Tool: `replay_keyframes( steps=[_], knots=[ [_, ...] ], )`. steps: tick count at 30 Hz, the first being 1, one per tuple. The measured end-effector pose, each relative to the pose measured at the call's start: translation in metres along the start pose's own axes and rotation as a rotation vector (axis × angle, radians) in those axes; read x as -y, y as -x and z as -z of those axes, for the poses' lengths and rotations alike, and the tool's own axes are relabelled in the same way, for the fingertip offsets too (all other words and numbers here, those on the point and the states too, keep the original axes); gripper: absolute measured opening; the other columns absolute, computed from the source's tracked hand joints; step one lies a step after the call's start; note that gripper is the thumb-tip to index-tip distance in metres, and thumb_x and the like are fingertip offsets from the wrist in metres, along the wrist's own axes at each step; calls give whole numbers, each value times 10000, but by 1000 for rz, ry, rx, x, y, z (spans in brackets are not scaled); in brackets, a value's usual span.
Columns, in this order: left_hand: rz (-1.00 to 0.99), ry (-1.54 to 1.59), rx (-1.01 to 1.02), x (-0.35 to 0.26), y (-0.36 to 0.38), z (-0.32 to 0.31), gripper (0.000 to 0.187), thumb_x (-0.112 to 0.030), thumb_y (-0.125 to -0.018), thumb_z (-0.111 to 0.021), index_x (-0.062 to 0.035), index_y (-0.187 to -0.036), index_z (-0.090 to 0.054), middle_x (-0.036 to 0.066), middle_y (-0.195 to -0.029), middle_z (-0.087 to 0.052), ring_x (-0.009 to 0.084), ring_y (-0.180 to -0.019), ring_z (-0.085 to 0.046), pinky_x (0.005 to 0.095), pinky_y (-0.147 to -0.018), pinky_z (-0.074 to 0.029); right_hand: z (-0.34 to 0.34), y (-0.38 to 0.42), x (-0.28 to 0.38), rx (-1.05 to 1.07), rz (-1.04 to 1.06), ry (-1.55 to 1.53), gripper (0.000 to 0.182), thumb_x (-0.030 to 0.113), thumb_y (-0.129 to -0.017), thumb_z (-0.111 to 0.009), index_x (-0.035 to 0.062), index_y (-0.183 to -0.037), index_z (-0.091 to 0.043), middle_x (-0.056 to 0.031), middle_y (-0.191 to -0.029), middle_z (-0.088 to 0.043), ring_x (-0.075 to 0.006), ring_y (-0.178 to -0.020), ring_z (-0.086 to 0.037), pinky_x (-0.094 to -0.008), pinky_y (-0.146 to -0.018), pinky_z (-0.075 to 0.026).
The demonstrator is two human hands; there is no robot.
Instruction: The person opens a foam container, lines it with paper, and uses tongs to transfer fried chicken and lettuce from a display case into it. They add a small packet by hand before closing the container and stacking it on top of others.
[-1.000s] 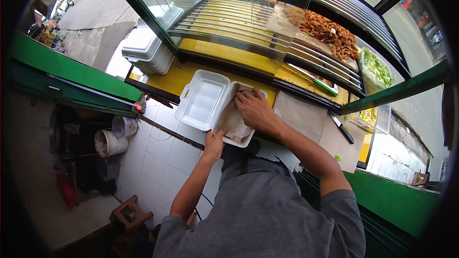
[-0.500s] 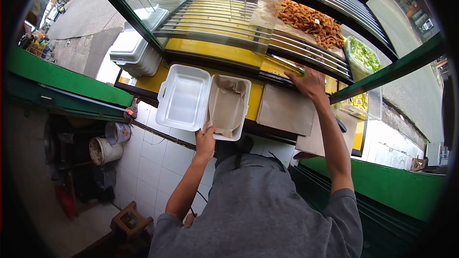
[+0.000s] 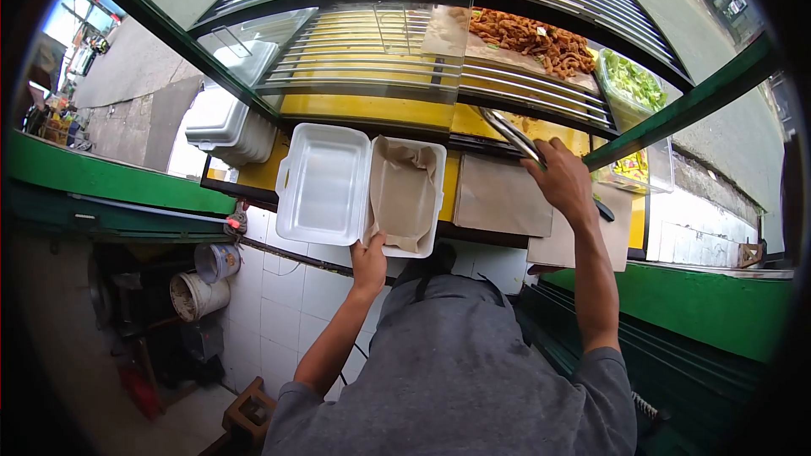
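My left hand [image 3: 369,265] is closed on the front edge of a white foam takeaway box [image 3: 325,184], which lies open with its lid to the left. Brown paper [image 3: 404,196] lines the right half, and nothing lies on it. Metal tongs [image 3: 512,133] are gripped in my right hand [image 3: 561,176], their tips pointing up and left under the rack. Just below that hand sits a stack of brown paper sheets [image 3: 504,200]. Fried chicken pieces [image 3: 536,40] are heaped on paper on the rack beyond the tongs.
Stacked foam boxes [image 3: 224,122] stand at left. A clear tub of lettuce [image 3: 632,84] is at right, above a container of yellow packets [image 3: 630,167]. A dark-handled tool [image 3: 603,209] lies on brown sheets. The glass case's green post [image 3: 684,105] slants close to my right hand.
My right hand has drawn back from under the rack and now holds the tongs up in view. My left hand still grips the foam box. The view has shifted slightly.
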State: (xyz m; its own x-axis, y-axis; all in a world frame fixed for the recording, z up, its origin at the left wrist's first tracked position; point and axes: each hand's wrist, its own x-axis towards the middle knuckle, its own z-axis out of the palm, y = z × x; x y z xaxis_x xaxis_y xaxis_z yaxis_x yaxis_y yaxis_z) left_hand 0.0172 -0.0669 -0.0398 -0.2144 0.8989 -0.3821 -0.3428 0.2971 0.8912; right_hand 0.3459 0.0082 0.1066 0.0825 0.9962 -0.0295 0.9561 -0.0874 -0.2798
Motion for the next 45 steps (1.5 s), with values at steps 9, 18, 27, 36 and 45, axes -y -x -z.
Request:
replay_keyframes(
  steps=[9,18,27,36,45],
  knots=[
    [10,-129,33,-6,-27,10,348,-84,-922,-567,79,-1228,-532,123,-1194,-594,201,-1077,-561,315,-962,-422,111,86,8,15,-75,-135,432,243,-797,-757,16,-1142,-632,-148,-940,-605,-342,-768,-611,-433,-686,-465],
    [-40,-207,118,-22,-20,2,295,-125,-953,-554,87,-1158,-580,115,-1118,-635,186,-1038,-575,311,-936,-429,89,-32,60,-192,-69,371,332,257,-868,-685,31,-1098,-607,-139,-986,-613,-314,-824,-664,-426,-723,-528],
    [-35,-196,152,-4,-15,15,318,-118,-942,-571,68,-1200,-564,99,-1150,-622,167,-1042,-578,296,-921,-438,85,-143,66,-10,-9,613,272,158,-892,-548,47,-1131,-617,-141,-1160,-643,-278,-1054,-641,-393,-863,-525],
    [10,-181,177,-4,-7,6,284,-129,-962,-551,92,-1136,-588,105,-1107,-638,174,-1024,-577,307,-923,-434,74,-147,55,-86,37,603,267,151,-948,-437,78,-1128,-620,-106,-1118,-651,-260,-1079,-624,-387,-919,-499],
    [23,-124,213,-4,-8,-1,262,-121,-968,-547,80,-1130,-592,79,-1087,-638,147,-1006,-575,287,-905,-438,68,-109,29,-179,-87,371,287,257,-926,-554,54,-1114,-628,-140,-1073,-626,-327,-934,-668,-445,-798,-538]
  ],
)
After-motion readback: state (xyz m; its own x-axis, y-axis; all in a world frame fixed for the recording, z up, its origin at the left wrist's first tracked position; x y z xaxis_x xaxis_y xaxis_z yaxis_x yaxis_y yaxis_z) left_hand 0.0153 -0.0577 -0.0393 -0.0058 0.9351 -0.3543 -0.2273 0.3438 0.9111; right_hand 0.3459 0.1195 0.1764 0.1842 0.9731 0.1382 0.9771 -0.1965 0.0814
